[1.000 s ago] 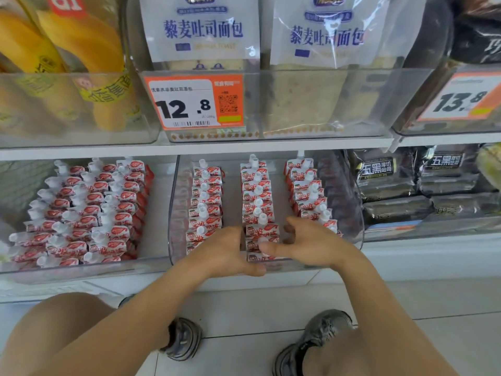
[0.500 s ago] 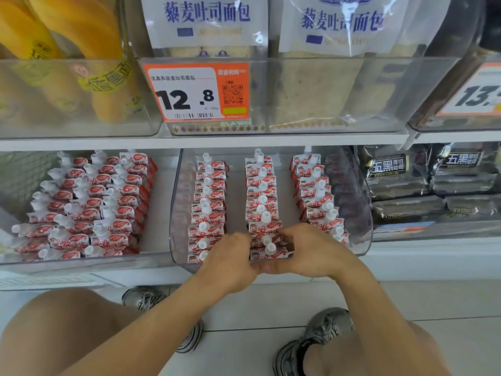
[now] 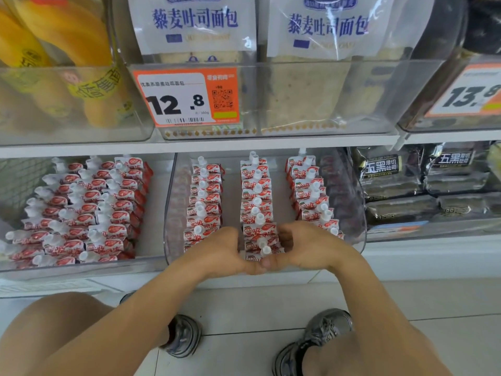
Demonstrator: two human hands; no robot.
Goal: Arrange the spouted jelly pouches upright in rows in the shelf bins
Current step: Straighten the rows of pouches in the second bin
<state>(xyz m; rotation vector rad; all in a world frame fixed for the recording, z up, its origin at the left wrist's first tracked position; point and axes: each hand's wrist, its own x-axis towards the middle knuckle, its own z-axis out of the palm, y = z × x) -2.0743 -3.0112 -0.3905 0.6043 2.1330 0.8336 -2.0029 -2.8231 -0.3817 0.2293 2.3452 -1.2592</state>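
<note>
Clear bin (image 3: 357,234), lower shelf: three upright rows of jelly pouches (image 3: 257,196). Left hand (image 3: 219,251) and right hand (image 3: 309,245) clasp the middle row's front pouches, thumbs touching at the bin's front.

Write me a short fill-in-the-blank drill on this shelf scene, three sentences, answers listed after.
1. The clear bin that both hands reach into holds ___ rows of jelly pouches.
2. The left hand and right hand squeeze the front pouches of the ___ row.
3. The orange price tag above that bin reads ___.

Missing words: three; middle; 12.8
</note>
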